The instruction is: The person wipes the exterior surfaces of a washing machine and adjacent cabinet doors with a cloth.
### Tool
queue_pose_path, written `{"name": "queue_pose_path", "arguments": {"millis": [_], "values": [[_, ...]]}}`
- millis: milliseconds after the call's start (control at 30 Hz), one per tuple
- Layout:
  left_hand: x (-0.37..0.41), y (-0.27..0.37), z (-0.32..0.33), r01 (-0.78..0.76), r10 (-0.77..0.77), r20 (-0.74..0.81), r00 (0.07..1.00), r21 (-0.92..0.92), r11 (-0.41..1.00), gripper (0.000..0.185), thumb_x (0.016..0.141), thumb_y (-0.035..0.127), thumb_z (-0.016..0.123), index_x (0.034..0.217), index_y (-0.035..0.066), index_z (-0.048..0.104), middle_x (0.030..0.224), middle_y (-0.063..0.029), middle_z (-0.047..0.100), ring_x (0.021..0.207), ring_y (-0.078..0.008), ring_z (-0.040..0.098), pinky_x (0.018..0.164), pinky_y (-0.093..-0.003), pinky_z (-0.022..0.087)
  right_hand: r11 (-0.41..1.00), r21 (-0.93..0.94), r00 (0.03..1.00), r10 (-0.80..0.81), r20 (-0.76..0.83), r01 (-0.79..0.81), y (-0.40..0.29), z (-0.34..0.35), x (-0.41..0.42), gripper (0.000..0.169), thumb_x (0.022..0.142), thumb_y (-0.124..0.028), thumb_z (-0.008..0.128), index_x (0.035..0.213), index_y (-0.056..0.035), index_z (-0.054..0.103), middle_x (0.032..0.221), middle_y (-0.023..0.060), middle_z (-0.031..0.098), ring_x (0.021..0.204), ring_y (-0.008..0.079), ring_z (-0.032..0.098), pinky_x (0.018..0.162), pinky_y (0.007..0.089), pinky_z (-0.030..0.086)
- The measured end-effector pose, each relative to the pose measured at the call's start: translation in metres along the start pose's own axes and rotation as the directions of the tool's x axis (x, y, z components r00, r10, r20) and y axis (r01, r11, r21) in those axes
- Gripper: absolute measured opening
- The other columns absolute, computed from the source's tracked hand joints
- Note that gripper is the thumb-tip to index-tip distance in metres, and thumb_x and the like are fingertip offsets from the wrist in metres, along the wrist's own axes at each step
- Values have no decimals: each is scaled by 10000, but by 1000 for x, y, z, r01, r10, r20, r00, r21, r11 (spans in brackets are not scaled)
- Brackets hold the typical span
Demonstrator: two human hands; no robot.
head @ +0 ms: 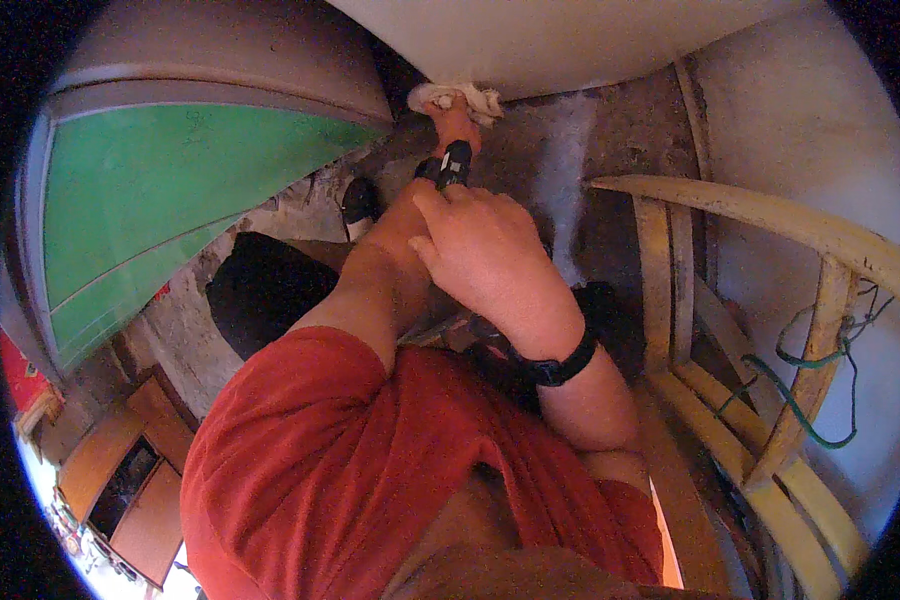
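My left hand (456, 124) reaches forward, holding a crumpled whitish cloth (487, 105) near the lower edge of a large pale panel (570, 45). Around the left wrist is a black strap carrying a dark device (456, 161). My right hand (487, 247) lies across the left forearm, close behind that device. Its thumb and index finger are spread apart on the forearm side, while the other fingertips are hidden at the device's lower end. A black band (566, 367) circles the right wrist.
On the left stands a green panel (180, 187) in a pale frame. To the right is a yellowish wooden frame (765, 214) with a green cord (810, 435) looped on it. A black rounded object (270, 292) lies below the left arm. Lower left shows a brown wooden cabinet (150, 517).
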State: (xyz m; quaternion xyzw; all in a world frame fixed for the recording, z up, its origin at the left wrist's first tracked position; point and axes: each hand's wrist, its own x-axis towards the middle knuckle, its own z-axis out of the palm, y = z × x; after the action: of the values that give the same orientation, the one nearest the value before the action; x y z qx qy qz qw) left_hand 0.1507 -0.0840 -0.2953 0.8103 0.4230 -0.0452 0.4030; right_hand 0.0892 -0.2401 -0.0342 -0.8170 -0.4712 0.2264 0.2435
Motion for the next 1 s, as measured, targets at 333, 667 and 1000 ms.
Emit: {"name": "queue_pose_path", "arguments": {"millis": [333, 667, 1000], "values": [[-23, 31, 54, -484, 489, -126, 863, -482, 730, 343, 901, 166, 507, 1211, 17, 517, 1206, -123, 589, 1125, -279, 561, 991, -434, 445, 995, 97, 986, 10, -164, 6, -5, -14, 3, 257, 827, -202, 619, 1042, -64, 601, 916, 145, 643, 821, 338, 634, 721, 438, 510], [-89, 138, -27, -166, 904, 54, 424, -976, 137, 353, 881, 155, 531, 1214, 38, 534, 1237, -136, 562, 1175, -226, 511, 1004, -382, 408, 876, 262, 692, -107, -714, 406, -15, -34, 7, 141, 813, -32, 610, 939, -74, 658, 814, 99, 676, 742, 272, 655, 652, 350, 513], [-141, 118, -210, 103, 660, 496, 565, -836, 540, 605, 813, 191, 536, 1369, -3, 398, 1274, -119, 542, 1095, -214, 571, 972, -348, 442, 552, 677, 513, 447, -733, 486, 62, -96, -15, 240, 969, -175, 470, 1124, -27, 579, 1111, 128, 615, 1026, 205, 580, 901, 336, 430]]}}
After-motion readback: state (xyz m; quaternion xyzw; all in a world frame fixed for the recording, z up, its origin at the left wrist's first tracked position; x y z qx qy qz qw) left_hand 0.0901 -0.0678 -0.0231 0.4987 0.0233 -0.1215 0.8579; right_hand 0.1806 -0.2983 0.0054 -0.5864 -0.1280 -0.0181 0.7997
